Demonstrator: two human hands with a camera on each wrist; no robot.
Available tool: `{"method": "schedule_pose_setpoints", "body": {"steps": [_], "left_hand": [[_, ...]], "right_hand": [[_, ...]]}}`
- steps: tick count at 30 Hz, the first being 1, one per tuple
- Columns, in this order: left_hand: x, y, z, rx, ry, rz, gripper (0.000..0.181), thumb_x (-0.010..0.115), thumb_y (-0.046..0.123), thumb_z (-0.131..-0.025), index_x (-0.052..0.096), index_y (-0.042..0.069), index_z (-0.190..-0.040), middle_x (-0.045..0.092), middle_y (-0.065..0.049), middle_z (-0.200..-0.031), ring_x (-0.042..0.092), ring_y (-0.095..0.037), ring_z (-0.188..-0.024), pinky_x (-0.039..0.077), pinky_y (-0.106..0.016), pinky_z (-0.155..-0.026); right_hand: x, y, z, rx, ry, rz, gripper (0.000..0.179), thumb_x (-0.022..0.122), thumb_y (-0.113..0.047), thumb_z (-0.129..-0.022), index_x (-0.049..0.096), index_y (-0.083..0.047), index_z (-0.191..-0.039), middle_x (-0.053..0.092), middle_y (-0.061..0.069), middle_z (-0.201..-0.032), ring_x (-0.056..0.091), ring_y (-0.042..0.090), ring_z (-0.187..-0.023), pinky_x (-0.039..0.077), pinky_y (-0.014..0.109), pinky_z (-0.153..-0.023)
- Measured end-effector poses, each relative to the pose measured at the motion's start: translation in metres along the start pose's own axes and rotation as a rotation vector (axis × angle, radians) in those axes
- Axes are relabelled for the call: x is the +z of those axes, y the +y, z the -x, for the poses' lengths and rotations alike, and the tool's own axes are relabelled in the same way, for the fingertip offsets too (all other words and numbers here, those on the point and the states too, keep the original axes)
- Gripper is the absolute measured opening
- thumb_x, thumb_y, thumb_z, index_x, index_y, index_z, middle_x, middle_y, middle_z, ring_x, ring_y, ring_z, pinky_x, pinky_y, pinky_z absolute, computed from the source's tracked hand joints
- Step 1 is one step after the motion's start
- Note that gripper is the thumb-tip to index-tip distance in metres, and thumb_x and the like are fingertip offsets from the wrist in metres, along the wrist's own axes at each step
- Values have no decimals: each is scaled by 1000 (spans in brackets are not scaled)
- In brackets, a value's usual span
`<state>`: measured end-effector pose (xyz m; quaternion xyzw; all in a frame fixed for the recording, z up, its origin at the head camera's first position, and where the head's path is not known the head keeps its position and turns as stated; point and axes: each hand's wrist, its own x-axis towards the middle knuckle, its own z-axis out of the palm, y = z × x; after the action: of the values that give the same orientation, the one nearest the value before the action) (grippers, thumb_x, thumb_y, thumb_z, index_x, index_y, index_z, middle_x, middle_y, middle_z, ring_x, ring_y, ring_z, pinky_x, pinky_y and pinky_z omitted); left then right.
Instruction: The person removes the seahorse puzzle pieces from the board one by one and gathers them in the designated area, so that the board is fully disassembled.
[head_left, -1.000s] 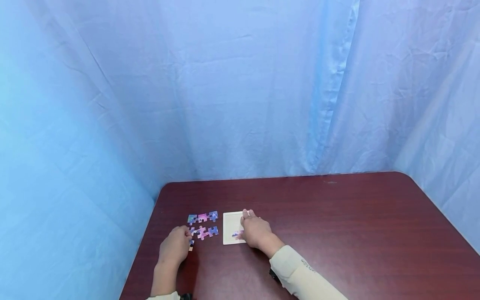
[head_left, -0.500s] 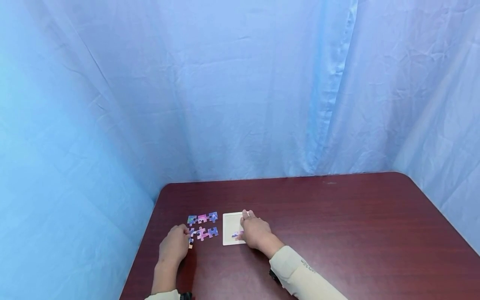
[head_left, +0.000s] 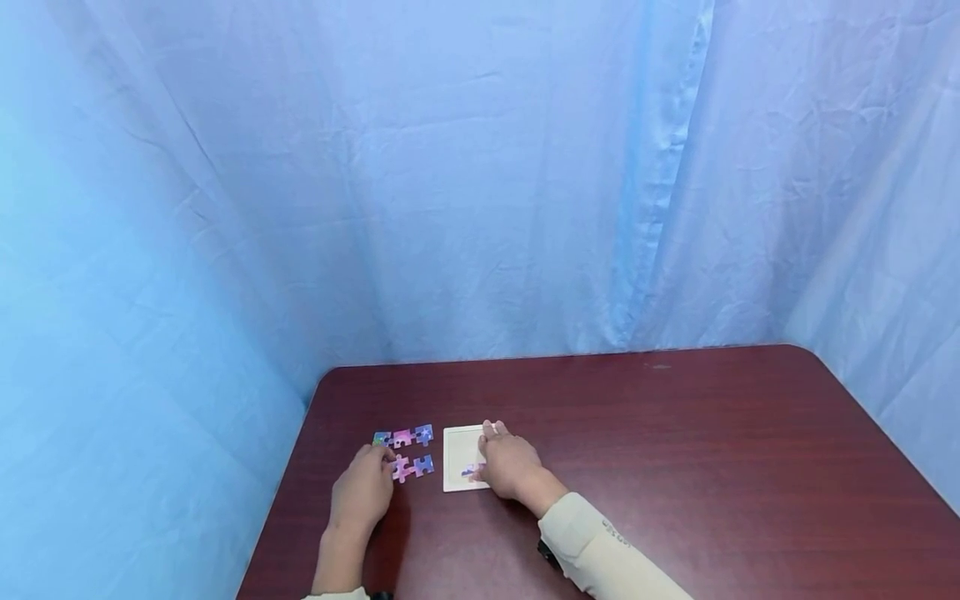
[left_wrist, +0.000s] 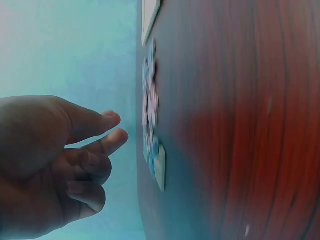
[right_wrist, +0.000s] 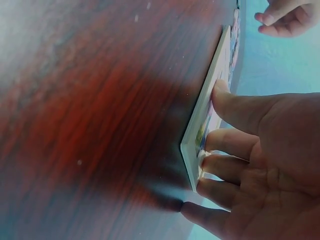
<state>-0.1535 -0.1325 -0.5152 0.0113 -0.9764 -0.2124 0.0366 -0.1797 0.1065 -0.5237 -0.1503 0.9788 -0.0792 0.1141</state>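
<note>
In the head view my left hand (head_left: 363,490) hovers over the left end of two rows of jigsaw pieces (head_left: 402,438), hiding some of them. The left wrist view shows the thumb and index finger (left_wrist: 116,141) reaching forward, slightly apart with nothing between them; the other fingers are bent. My right hand (head_left: 513,467) lies over the right side of a square cream puzzle tray (head_left: 457,446). From the right wrist, its thumb (right_wrist: 220,95) and several fingertips rest on the tray. A purple and pink piece (head_left: 468,472) shows inside the tray, partly covered by the right hand.
The dark red-brown table (head_left: 675,467) extends to the right of the tray. Pale blue curtains (head_left: 480,183) hang behind the table and along both sides. Just left of the tray lies a blue puzzle piece (head_left: 423,465).
The left hand has moved slightly right and now covers the left end of the lower row, including pieces seen before. The right hand has stayed on the tray.
</note>
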Motion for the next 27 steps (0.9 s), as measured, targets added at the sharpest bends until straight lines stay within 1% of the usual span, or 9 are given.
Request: {"method": "schedule_pose_setpoints", "body": {"steps": [3,7,11,14,17,21,24,27], "left_hand": [[5,12,2,66,8,9,6,66,11,-101,71,10,-103,71,-6,-100,68,-21,-81,58,-47,-74],[12,32,3,170,15,-2,5,69,10,-98,73,11,-100,73,-5,-99,74,-25,-88,60,-46,-74],[18,52,5,247,-6,-13,5,70,9,-97,75,10,-98,72,-5,-97,73,-26,-84,59,-44,-72],[23,62,7,293,-17,-19,5,72,8,-95,77,8,-97,70,-5,-94,72,-26,-80,59,-43,-70],[28,69,9,315,-34,-27,8,74,8,-92,78,6,-99,70,-6,-96,74,-28,-82,60,-44,-72],[35,74,9,303,-63,-31,16,78,10,-89,78,5,-104,70,-9,-99,74,-31,-82,60,-45,-72],[38,77,9,295,-79,-36,19,81,13,-89,78,4,-105,68,-11,-99,72,-33,-78,59,-47,-70],[40,79,9,297,-88,-52,19,82,15,-89,78,3,-103,66,-12,-97,69,-31,-73,57,-47,-67]], "right_hand": [[0,1,0,-30,17,34,62,69,-41,-100,59,-4,-148,46,14,-166,42,30,-157,48,41,-117],[-1,1,0,-48,27,53,61,68,-40,-101,59,-1,-148,46,18,-165,42,34,-156,43,41,-122],[-1,2,0,-58,29,49,60,67,-38,-102,59,0,-148,46,20,-165,42,35,-156,41,42,-124],[-1,2,0,-67,28,42,59,67,-36,-102,59,1,-147,47,20,-164,43,36,-155,40,42,-125],[-1,2,-1,-70,17,38,57,66,-33,-102,58,1,-147,46,20,-165,42,36,-156,39,42,-126],[-2,3,0,-67,-5,33,53,63,-26,-103,57,0,-149,43,18,-167,40,36,-157,38,42,-126],[-3,3,1,-64,-17,20,52,62,-19,-101,57,-1,-150,43,17,-167,38,35,-158,38,42,-126],[-5,3,2,-64,-28,6,53,61,-13,-98,57,-2,-150,42,17,-168,38,35,-159,38,42,-126]]}}
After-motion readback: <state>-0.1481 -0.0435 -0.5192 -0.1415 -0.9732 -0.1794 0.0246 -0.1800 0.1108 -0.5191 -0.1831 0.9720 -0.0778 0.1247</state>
